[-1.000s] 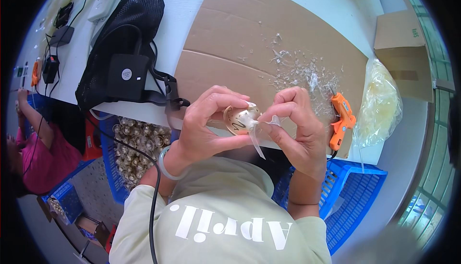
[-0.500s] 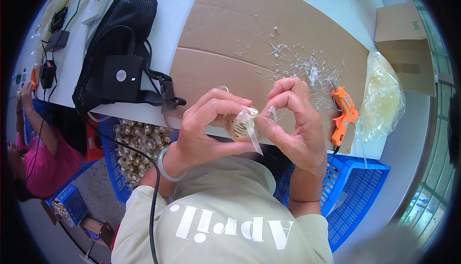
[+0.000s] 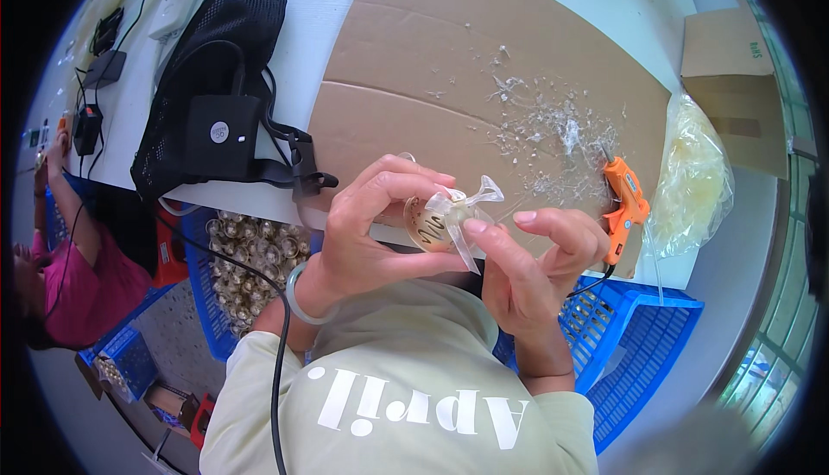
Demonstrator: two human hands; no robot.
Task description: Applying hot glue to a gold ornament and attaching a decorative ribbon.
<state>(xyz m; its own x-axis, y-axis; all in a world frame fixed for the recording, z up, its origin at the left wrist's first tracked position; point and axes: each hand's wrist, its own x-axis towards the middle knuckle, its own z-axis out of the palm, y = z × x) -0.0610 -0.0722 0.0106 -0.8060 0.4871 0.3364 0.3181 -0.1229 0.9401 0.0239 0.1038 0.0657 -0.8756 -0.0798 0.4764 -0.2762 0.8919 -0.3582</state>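
My left hand (image 3: 358,229) holds a small round bauble (image 3: 425,226), clear or pale with gold printing, between thumb and fingers above the near edge of the table. A sheer white ribbon bow (image 3: 487,192) sits at the bauble's right end, one loop sticking up and a tail hanging down. Beside the bow is my right hand (image 3: 540,272), its fingers apart; one fingertip is at the ribbon, and whether it touches is hard to see. Nothing is gripped in that hand.
Cardboard (image 3: 389,60) covers the table, strewn with glue strings (image 3: 561,134). An orange glue gun (image 3: 627,207) lies right, by a plastic bag (image 3: 691,181). Left are a black mesh bag (image 3: 207,52) and a blue crate of baubles (image 3: 259,259). A co-worker (image 3: 95,268) sits far left.
My right hand has let go of the ribbon and drawn back right and down, its fingers spreading. The bow's loop now stands up more openly. My left hand keeps its hold on the bauble.
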